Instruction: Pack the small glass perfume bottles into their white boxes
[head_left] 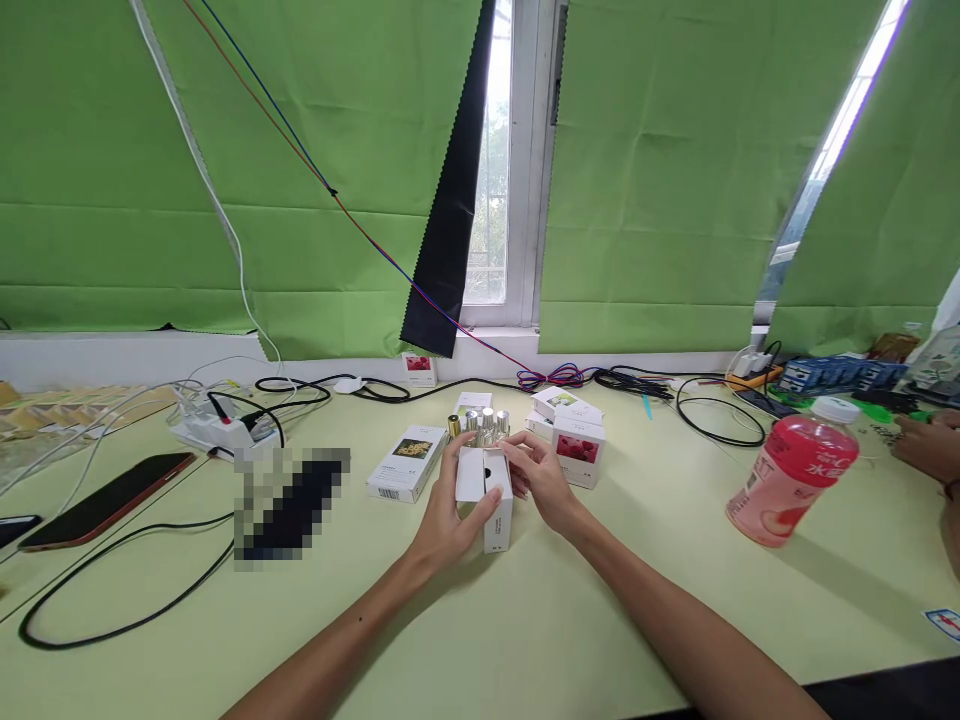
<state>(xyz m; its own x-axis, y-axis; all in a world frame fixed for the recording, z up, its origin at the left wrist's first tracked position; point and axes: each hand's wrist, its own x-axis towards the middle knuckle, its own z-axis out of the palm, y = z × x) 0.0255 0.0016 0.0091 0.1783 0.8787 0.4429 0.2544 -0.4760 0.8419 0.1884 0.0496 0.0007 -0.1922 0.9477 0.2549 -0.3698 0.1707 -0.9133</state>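
A pale green table [525, 640] with small things on it.
At the frame's middle, one white box [407, 462] lies and a red-pictured box [577, 452] stands; at the left are a phone [109, 503], a power strip [223, 428] and a looped black cable [56, 647]; at the right, a pink bottle [791, 475]; at the lower right, a sticker [945, 623].

Held box [498, 525]: smooth white card, matt from where I stand. Other boxes [399, 474], same card, printed. Caps [502, 420]: shiny, metallic-looking, gold and silver. Table [637, 610]: smooth, faint sheen. Curtains [660, 190]: creased cloth, dull. Drink [791, 475]: glossy plastic; its lid [835, 409] is white plastic. Phone [109, 500]: dark, glassy front. Power strip [216, 428]: hard white plastic. Window [487, 230]: clear glass.
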